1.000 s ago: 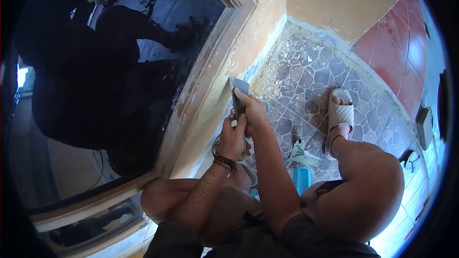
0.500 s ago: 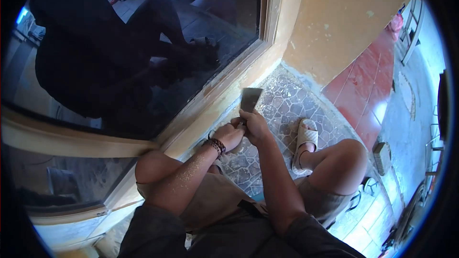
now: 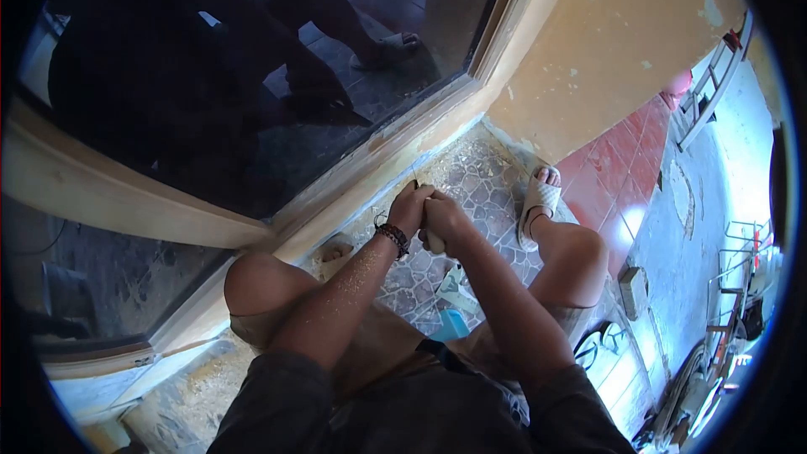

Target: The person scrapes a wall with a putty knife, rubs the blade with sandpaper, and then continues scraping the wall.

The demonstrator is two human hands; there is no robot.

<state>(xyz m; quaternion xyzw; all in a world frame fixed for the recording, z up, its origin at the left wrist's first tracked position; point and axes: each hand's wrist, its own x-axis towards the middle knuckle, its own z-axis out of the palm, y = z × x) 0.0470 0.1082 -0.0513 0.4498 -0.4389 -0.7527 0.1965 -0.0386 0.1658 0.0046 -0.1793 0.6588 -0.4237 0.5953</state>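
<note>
My right hand point(image 3: 445, 223) is closed around a scraper, whose pale handle end point(image 3: 435, 242) shows below the fist. Pressed against it, my left hand point(image 3: 409, 208) is closed on the front part of the same tool. The blade is mostly hidden; only a thin dark edge shows just beyond the fingers, near the base of the peeling wall ledge point(image 3: 433, 147) under the window. Pale flakes cling to my left forearm, above a beaded bracelet point(image 3: 392, 238).
Dark window glass point(image 3: 202, 101) reflects my crouched body. Scraped dust lies on the patterned floor point(image 3: 479, 160). A light-blue object point(image 3: 451, 326) lies between my legs. Slippers point(image 3: 542, 202) are on my feet. Loose sandals point(image 3: 598, 343), a block point(image 3: 634, 292) and a ladder point(image 3: 714, 92) stand to the right.
The scraper has turned from showing its wide blade to edge-on, toward the ledge. My left hand has shifted forward along it, my right hand back onto the handle. The view has tilted.
</note>
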